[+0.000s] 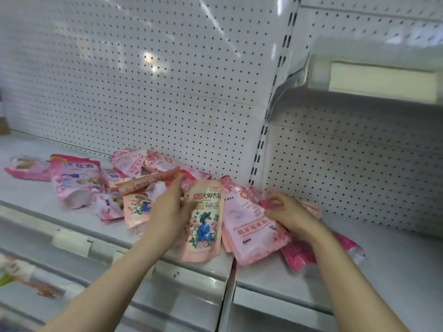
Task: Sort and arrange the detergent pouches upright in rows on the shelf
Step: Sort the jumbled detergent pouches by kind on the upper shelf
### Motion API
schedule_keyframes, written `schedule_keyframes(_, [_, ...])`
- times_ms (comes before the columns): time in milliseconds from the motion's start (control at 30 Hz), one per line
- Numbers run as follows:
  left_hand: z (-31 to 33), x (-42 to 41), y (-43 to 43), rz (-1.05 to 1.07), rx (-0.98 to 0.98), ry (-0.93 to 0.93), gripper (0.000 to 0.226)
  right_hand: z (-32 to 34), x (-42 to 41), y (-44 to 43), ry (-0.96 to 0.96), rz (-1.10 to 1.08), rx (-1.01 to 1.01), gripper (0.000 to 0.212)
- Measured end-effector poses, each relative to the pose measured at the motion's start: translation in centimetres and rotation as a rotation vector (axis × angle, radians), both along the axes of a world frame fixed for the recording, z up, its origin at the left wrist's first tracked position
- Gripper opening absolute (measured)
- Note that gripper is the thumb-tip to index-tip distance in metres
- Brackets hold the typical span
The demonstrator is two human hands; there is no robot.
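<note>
Head view | my left fingers point(176, 188) grip floral peach pouch point(203, 226) | right fingers point(279, 197) pinch pink pouch point(266, 204) | heap point(143, 168) on shelf point(395, 259)

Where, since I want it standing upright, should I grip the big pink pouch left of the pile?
I'd pinch the big pink pouch by its top seam, reaching down from above: its gusseted base faces the shelf front, and other pouches lie close on both sides.

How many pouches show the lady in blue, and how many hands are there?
Blue-lady pouches: 2, the held pouch and the lying pouch
Hands: 2, left hand gripping the held pouch, right hand pinching a pink pouch
Total: 4
</note>
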State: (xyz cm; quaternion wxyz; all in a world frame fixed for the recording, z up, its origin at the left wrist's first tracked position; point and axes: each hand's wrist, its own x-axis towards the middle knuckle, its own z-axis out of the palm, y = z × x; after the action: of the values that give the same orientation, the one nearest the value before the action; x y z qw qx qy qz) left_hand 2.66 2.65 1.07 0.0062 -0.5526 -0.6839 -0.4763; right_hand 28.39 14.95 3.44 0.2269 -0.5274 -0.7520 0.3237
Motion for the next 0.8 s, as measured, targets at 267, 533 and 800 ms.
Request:
schedule_keyframes(267, [-0.8,0.1,0.3,-0.077,0.012,-0.043,0.046,-3.5,1.4,-5.6,0.113,0.330,0.041,0.078])
schedule_keyframes(533, [0.0,0.6,-1.5,-0.202,-0.025,-0.305,0.037,-3.6,-2.1,-8.3,0.433,0.002,0.486,0.022])
schedule_keyframes(800, [3.6,4.2,-2.2,-0.465,0.127,-0.613,0.015,3.7,3.1,-9.7,0.600,-0.422,0.631,0.035])
